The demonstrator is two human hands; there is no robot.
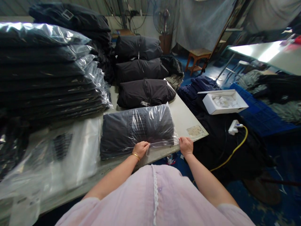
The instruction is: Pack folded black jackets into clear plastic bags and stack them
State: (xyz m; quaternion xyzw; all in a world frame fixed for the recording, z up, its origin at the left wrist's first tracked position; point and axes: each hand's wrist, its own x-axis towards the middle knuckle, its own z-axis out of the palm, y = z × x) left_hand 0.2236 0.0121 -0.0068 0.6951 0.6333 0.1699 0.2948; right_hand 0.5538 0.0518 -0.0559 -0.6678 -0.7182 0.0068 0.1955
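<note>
A clear plastic bag point(162, 119) lies flat near the table's front edge, with a folded dark garment point(117, 131) inside and a printed block on its film. My left hand point(141, 148), a gold bangle on its wrist, pinches the near edge of the bag around its middle. Farther right, my right hand point(186, 145) is closed on the bag's near right corner. Between the two hands the strip of film is drawn fairly straight. Fingertips of both hands are partly hidden.
Bagged dark garments point(42, 69) form a tall stack at left, behind loose clear bags point(82, 150). Rolled black garments point(145, 91) sit behind the bag. Right of the table point(185, 116) are a white box point(223, 102), a power strip point(234, 127) with yellow cord, and a blue crate point(263, 113).
</note>
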